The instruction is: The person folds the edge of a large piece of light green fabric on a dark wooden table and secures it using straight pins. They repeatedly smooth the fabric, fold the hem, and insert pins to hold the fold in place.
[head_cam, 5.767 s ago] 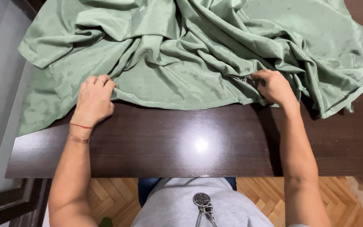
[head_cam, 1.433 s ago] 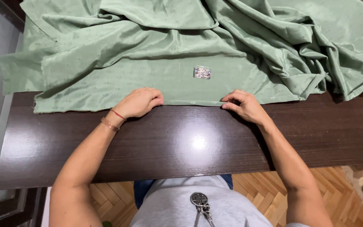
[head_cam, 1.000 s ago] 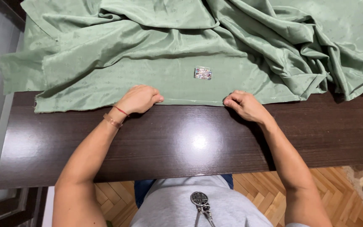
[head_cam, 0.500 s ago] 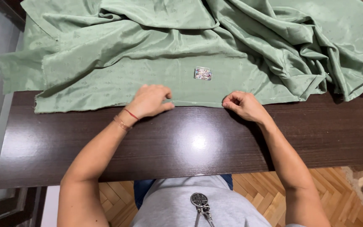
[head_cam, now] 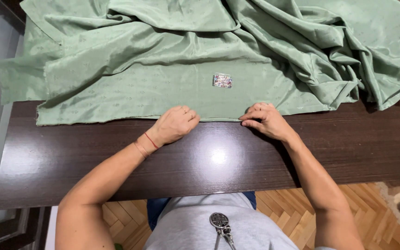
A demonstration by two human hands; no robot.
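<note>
A large green cloth [head_cam: 163, 78] with a faint pattern covers the far half of a dark wooden table [head_cam: 209, 162]; its right part lies in bunched folds. My left hand [head_cam: 174, 125] and my right hand [head_cam: 265, 121] both rest on the cloth's near straight edge, fingers curled and pinching the hem, about a hand's width apart. A small clear box of coloured pins [head_cam: 222, 80] sits on the flat cloth just beyond and between the two hands.
The cloth hangs over the table's left edge [head_cam: 5, 83]. Parquet floor [head_cam: 380, 213] shows below the table's near edge. A metal pendant [head_cam: 221, 222] hangs at my chest over a grey shirt.
My left hand has slid to the right along the cloth's near edge, closing the gap to my right hand. The right hand has stayed where it was.
</note>
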